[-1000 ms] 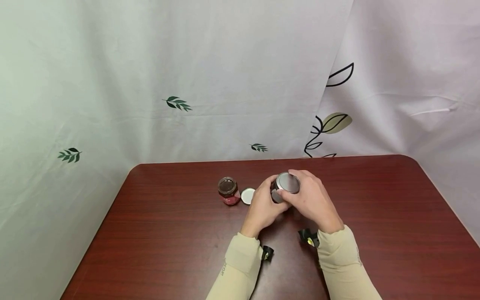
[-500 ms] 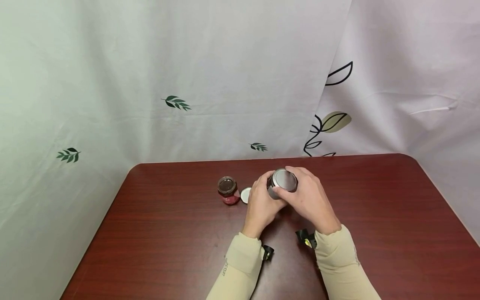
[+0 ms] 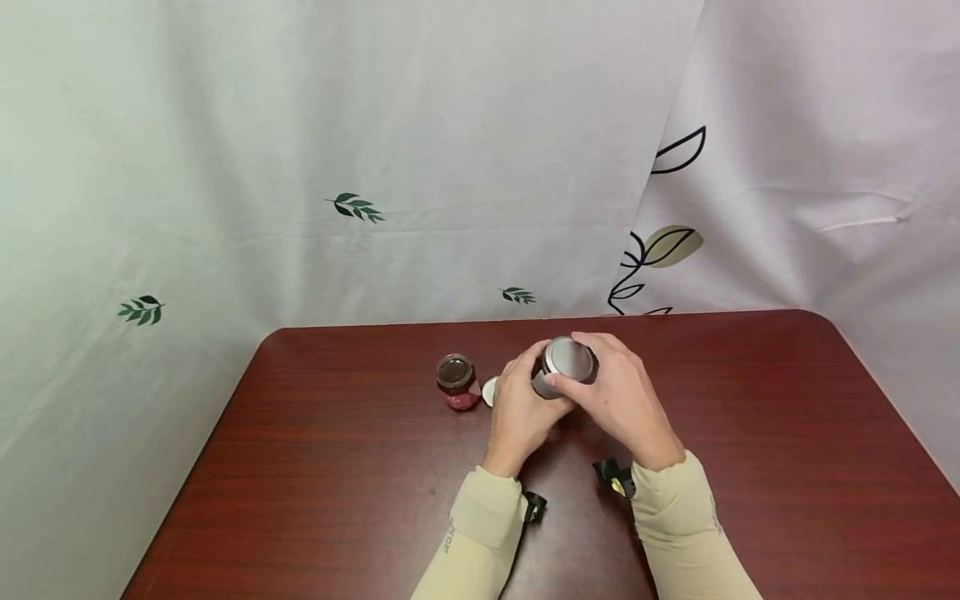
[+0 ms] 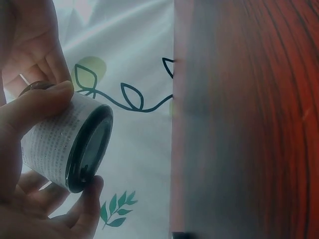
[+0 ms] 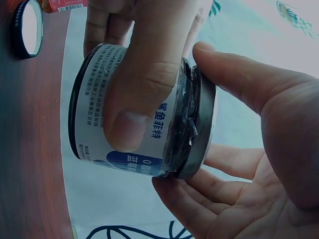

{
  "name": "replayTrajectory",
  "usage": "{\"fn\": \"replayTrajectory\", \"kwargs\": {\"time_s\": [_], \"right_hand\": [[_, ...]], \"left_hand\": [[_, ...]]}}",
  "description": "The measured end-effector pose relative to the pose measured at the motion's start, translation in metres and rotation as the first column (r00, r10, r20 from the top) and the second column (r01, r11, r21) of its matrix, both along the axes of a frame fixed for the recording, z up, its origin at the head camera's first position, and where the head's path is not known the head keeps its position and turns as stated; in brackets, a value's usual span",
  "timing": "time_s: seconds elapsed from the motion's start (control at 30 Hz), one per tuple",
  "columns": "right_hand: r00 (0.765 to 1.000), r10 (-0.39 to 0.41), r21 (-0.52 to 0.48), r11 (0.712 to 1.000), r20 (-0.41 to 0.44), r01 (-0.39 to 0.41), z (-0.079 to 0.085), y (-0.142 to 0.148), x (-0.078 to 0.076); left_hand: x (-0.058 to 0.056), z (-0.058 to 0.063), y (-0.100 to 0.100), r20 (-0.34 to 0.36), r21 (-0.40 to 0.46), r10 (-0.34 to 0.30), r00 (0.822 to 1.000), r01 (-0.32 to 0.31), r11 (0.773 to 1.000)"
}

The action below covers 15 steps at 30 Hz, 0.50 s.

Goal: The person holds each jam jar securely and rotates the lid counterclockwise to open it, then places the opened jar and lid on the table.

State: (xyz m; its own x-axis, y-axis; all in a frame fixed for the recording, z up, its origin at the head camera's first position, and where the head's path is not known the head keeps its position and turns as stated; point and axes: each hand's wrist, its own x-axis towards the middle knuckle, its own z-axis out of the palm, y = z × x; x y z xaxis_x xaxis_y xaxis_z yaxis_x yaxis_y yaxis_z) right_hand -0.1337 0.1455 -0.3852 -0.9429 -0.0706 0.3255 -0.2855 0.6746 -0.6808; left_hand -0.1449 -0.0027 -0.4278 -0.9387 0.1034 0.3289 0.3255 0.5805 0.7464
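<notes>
Between both hands, a glass jar (image 5: 94, 109) with a white and blue label is held up over the table. My left hand (image 3: 521, 413) wraps its body, the thumb across the label. The right hand (image 3: 624, 398) grips the silver metal lid (image 3: 570, 358) by its rim, thumb on one side and fingers on the other. That lid sits on the jar, with crinkled clear plastic under its edge in the right wrist view. In the left wrist view the dark jar bottom (image 4: 92, 149) faces the table.
A dark-filled jar (image 3: 456, 375) with a red label stands left of the hands without a lid on it. Beside it a loose lid (image 3: 489, 390) lies white inside up, partly hidden by the left hand. White patterned cloth (image 3: 450, 167) hangs behind the reddish-brown table (image 3: 337, 492).
Both hands have shifted slightly left and up in the head view with the jar, covering more of the loose lid. The grips look the same.
</notes>
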Motion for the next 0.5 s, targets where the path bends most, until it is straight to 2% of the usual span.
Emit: {"fn": "replayTrajectory", "kwargs": {"time_s": [0.3, 0.5], "right_hand": [[1.000, -0.002, 0.003, 1.000, -0.024, 0.002, -0.0008, -0.0001, 0.0010], [1.000, 0.005, 0.008, 1.000, -0.029, -0.005, -0.0006, -0.0004, 0.0011]], "left_hand": [[-0.0007, -0.0021, -0.0009, -0.025, 0.000, 0.000, 1.000, 0.000, 1.000], [-0.0019, -0.0028, -0.0010, -0.049, 0.015, -0.023, 0.999, 0.024, 1.000]]}}
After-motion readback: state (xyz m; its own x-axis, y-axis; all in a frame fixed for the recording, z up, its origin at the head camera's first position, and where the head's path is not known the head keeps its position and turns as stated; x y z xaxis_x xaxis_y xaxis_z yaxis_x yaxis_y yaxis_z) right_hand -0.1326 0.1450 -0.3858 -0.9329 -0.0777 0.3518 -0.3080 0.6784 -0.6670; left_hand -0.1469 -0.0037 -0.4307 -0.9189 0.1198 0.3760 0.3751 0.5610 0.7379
